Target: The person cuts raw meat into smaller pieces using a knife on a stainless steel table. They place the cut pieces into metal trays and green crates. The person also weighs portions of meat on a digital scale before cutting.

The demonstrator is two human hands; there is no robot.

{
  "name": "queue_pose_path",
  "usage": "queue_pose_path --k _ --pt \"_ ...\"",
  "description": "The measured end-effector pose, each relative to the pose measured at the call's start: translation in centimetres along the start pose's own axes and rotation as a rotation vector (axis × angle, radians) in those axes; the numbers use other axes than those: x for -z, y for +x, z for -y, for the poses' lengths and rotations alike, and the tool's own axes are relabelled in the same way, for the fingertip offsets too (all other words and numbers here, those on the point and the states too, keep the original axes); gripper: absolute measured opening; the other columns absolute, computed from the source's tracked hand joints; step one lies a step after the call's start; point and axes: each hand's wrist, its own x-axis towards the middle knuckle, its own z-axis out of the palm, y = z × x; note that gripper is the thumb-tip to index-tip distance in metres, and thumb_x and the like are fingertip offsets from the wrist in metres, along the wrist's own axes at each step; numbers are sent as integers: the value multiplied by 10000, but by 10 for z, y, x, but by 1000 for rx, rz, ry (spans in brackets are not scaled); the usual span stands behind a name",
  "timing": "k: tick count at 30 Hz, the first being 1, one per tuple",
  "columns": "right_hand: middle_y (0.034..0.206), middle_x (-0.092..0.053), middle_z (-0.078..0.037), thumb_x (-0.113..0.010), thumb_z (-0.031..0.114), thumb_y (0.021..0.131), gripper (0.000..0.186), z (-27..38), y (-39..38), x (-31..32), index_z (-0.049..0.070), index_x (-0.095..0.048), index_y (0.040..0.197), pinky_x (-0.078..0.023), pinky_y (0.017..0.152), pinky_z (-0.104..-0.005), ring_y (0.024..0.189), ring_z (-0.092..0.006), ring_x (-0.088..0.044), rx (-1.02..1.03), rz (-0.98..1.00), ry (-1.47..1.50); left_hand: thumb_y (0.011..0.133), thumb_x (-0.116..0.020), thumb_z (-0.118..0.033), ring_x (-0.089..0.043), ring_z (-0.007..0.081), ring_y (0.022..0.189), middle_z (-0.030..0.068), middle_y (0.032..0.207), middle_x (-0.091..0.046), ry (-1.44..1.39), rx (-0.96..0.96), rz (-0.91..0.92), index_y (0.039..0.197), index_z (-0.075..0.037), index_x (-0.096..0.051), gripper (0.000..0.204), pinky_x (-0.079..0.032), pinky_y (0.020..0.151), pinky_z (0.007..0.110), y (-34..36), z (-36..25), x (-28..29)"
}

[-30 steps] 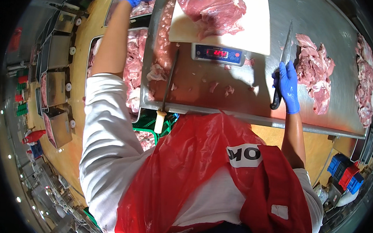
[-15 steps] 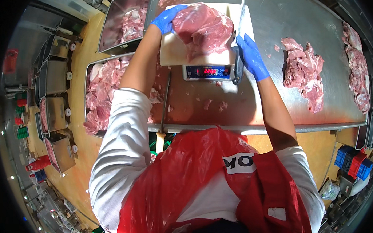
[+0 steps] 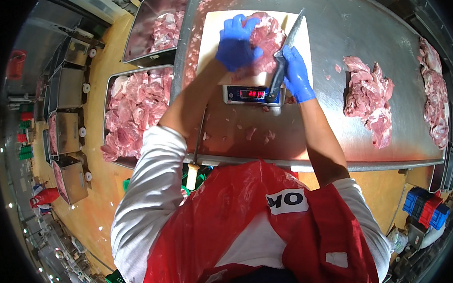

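A raw piece of pink meat [image 3: 267, 38] lies on a white cutting board [image 3: 212, 25] that sits over a digital scale [image 3: 252, 94] with a lit red display. My left hand [image 3: 235, 43], in a blue glove, rests across the meat's left side with its fingers spread; it hides part of the meat. At the board's right edge my right hand [image 3: 297, 76], gloved alike, is closed on a knife [image 3: 277, 75]. The knife's black handle points toward me and its blade slants up and away, beside the meat.
Metal tubs of meat [image 3: 136, 111] stand left of the steel table [image 3: 319, 131]. Cut meat [image 3: 369, 100] lies on the table's right part, with a further row [image 3: 434, 93] at its far right edge. A sharpening steel with a pale handle [image 3: 192, 176] hangs at the front edge.
My left hand has moved right from the meat's far left edge onto it. Less of the meat shows now. The knife has tilted, its tip leaning further right and its handle further left.
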Motion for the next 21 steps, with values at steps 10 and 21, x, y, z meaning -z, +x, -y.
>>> queue_pose_path --k 10,21 --pt "913 -595 -44 -523 198 1022 210 -7 -22 19 45 -557 1161 -552 715 -317 791 -150 -592 -18 -22 100 840 -578 -242 -457 350 1124 154 1115 -565 -741 114 204 1240 -162 -644 413 -402 1003 431 15 54 -14" --pt "900 -614 -58 -515 148 1016 125 -26 -30 -22 43 -582 1035 -507 758 -298 818 -153 -591 125 -187 130 778 -694 -406 -438 424 1235 278 1266 -511 -608 228 60 1332 -124 -532 642 -404 1040 476 -3 47 -28"
